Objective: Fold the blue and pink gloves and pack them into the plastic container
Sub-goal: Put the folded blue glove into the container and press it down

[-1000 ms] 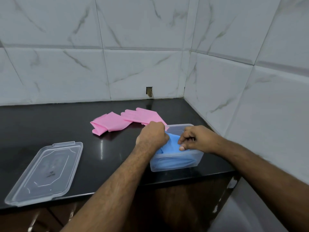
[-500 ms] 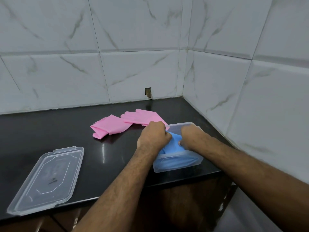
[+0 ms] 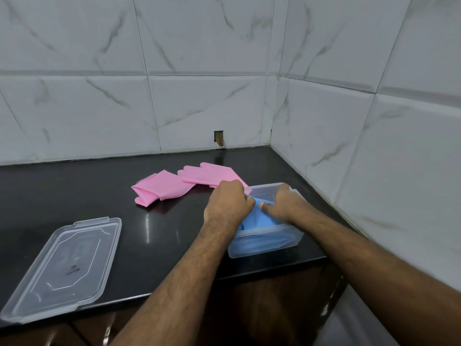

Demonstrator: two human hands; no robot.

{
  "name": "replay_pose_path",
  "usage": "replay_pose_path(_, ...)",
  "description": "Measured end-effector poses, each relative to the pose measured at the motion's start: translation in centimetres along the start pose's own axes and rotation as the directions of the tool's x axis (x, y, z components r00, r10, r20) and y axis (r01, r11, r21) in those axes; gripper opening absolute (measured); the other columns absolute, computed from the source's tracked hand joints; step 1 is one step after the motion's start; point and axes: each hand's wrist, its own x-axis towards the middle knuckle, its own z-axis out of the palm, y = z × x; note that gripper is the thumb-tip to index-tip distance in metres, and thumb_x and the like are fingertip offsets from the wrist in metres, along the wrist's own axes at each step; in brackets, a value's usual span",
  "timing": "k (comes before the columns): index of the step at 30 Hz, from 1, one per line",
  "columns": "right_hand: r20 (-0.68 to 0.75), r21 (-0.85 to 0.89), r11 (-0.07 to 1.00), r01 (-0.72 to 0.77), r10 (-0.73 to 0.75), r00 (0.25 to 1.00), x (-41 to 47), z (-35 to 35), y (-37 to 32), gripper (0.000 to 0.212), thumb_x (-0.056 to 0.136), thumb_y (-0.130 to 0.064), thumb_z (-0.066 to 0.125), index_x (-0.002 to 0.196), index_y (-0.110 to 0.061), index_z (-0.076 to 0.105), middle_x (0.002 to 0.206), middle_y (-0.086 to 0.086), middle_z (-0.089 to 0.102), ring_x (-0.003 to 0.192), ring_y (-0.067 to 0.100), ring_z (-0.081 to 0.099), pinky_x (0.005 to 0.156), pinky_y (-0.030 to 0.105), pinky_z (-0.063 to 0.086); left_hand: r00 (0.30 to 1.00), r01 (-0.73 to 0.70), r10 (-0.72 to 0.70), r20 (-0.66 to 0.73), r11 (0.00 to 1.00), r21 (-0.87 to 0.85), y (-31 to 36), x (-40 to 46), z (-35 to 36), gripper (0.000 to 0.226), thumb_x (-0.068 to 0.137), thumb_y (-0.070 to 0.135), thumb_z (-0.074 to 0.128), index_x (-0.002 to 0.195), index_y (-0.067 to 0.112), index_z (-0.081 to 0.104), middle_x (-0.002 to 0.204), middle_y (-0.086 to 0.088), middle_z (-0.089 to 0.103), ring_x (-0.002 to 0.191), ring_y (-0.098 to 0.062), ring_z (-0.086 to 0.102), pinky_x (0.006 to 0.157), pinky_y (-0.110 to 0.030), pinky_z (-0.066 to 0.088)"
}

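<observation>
A clear plastic container (image 3: 294,239) stands near the front right edge of the black counter. Blue gloves (image 3: 259,221) lie bunched inside it. My left hand (image 3: 228,203) is closed on the blue material at the container's left side. My right hand (image 3: 287,206) presses into the blue gloves from the right, thumb on top. Two pink gloves lie flat on the counter behind: a folded one (image 3: 159,187) to the left, and one with its fingers showing (image 3: 212,174) partly hidden behind my left hand.
The container's clear lid (image 3: 64,268) lies upside on the counter at the front left, near the edge. White marble-look tiled walls (image 3: 349,146) close in at the back and right, forming a corner. A small hole in the back wall (image 3: 218,138) sits above the counter.
My right hand has pushed deeper into the container onto the blue gloves. My left hand stays gripping them. The camera view shifted slightly.
</observation>
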Motion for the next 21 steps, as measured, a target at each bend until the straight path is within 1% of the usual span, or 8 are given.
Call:
replay_pose_path(5, -0.149, 0.085, 0.993, 0.085, -0.072, 0.986, -0.7, 0.1, 0.5, 0.044, 0.098, -0.037, 0.06, 0.126, -0.009, 0.041, 0.118, 0.012, 0.064, 0.101, 0.028, 0.061, 0.086, 0.04, 0.053, 0.998, -0.005, 0.003, -0.069, 1.0, -0.028, -0.1, 0.1, 0.0, 0.026, 0.086, 0.024, 0.057, 0.071, 0.004, 0.05, 0.084, -0.023, 0.063, 0.086, -0.037, 0.066, 0.045, -0.029, 0.023)
replay_pose_path(7, -0.189, 0.101, 0.987, 0.123, -0.102, 0.977, -1.2, 0.1, 0.6, 0.039, 0.097, -0.037, 0.06, 0.123, -0.012, 0.044, 0.113, 0.009, 0.065, 0.091, 0.022, 0.058, 0.082, 0.038, 0.054, 0.995, 0.0, -0.005, -0.099, 0.999, -0.053, -0.2, 0.0, 0.1, 0.027, 0.086, 0.024, 0.056, 0.067, 0.009, 0.044, 0.076, -0.02, 0.058, 0.084, -0.034, 0.065, 0.045, -0.026, 0.021)
replay_pose_path(11, -0.131, -0.031, 0.999, 0.044, -0.047, 0.99, -1.6, 0.3, 0.0, 0.063, 0.097, -0.047, 0.057, 0.14, -0.004, 0.038, 0.127, 0.011, 0.061, 0.112, 0.028, 0.061, 0.091, 0.042, 0.054, 0.996, 0.018, -0.024, -0.091, 0.998, -0.068, 0.0, -0.3, -0.2, 0.026, 0.084, 0.021, 0.055, 0.065, 0.007, 0.044, 0.069, -0.017, 0.047, 0.069, -0.025, 0.057, 0.044, -0.028, 0.018)
replay_pose_path(13, -0.047, -0.053, 0.998, -0.012, 0.01, 0.999, -1.5, 0.2, -0.6, 0.074, 0.1, -0.05, 0.053, 0.148, 0.0, 0.028, 0.134, 0.014, 0.058, 0.12, 0.03, 0.059, 0.096, 0.042, 0.051, 0.994, 0.025, -0.033, -0.101, 0.996, -0.085, 0.1, -0.5, -0.4, 0.031, 0.083, 0.02, 0.055, 0.058, 0.011, 0.039, 0.058, -0.011, 0.033, 0.048, -0.023, 0.037, 0.044, -0.028, 0.017)
replay_pose_path(15, 0.033, -0.049, 0.998, -0.029, 0.03, 0.999, -1.1, 0.0, -0.8, 0.074, 0.102, -0.053, 0.045, 0.149, 0.002, 0.03, 0.14, 0.015, 0.056, 0.124, 0.03, 0.057, 0.099, 0.04, 0.048, 0.99, 0.033, -0.047, -0.135, 0.994, -0.104, 0.2, -0.8, -0.6, 0.039, 0.083, 0.02, 0.057, 0.055, 0.017, 0.029, 0.055, 0.0, 0.025, 0.047, -0.014, 0.021, 0.044, -0.029, 0.016)
replay_pose_path(17, 0.123, -0.021, 0.999, -0.043, 0.045, 0.991, -1.0, -0.3, -0.9, 0.069, 0.106, -0.054, 0.032, 0.152, -0.003, 0.037, 0.15, 0.014, 0.05, 0.133, 0.03, 0.05, 0.109, 0.04, 0.041, 0.986, 0.054, -0.069, -0.152, 0.994, -0.097, 0.2, -0.8, -0.6, 0.039, 0.084, 0.021, 0.056, 0.056, 0.017, 0.029, 0.058, 0.001, 0.028, 0.049, -0.015, 0.025, 0.045, -0.031, 0.019)
replay_pose_path(19, 0.204, 0.163, 0.983, -0.08, 0.045, 0.978, -0.8, -0.6, -0.8, 0.067, 0.107, -0.053, 0.026, 0.153, -0.007, 0.039, 0.156, 0.01, 0.043, 0.138, 0.028, 0.045, 0.115, 0.039, 0.035, 0.985, 0.06, -0.069, -0.158, 0.996, -0.064, 0.3, -0.9, -0.6, 0.032, 0.088, 0.022, 0.055, 0.063, 0.014, 0.036, 0.066, -0.003, 0.041, 0.058, -0.022, 0.04, 0.052, -0.033, 0.027)
replay_pose_path(21, 0.259, 0.433, 0.889, -0.148, 0.035, 0.965, -0.5, -0.6, -0.4, 0.065, 0.107, -0.052, 0.031, 0.15, -0.005, 0.043, 0.142, 0.001, 0.05, 0.127, 0.023, 0.051, 0.111, 0.032, 0.038, 0.984, 0.039, -0.052, -0.172, 0.996, -0.078, 0.4, -1.0, -0.7, 0.013, 0.089, 0.019, 0.054, 0.08, 0.01, 0.05, 0.077, -0.009, 0.054, 0.069, -0.03, 0.052, 0.06, -0.032, 0.034)
